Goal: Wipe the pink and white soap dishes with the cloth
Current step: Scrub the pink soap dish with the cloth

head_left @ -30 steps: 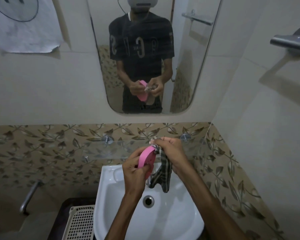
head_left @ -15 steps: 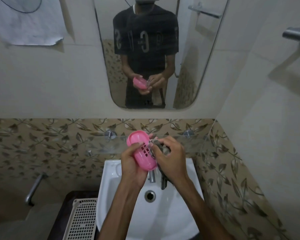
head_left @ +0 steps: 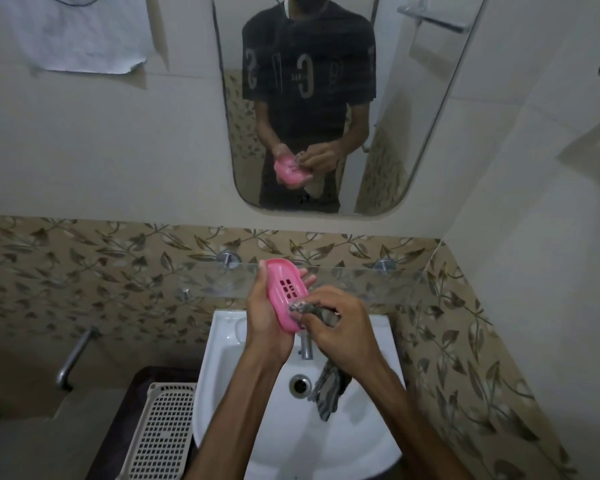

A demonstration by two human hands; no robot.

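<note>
Here I see my left hand (head_left: pixel 265 317) cupping the pink soap dish (head_left: pixel 286 292) from below, hollow side up, above the white sink (head_left: pixel 354 431) and in front of the glass shelf (head_left: pixel 361 282). My right hand (head_left: pixel 343 327) grips the striped cloth (head_left: pixel 329 386), bunched and pressed against the dish's near end, its tail hanging beside the tap (head_left: pixel 305 346).
</note>
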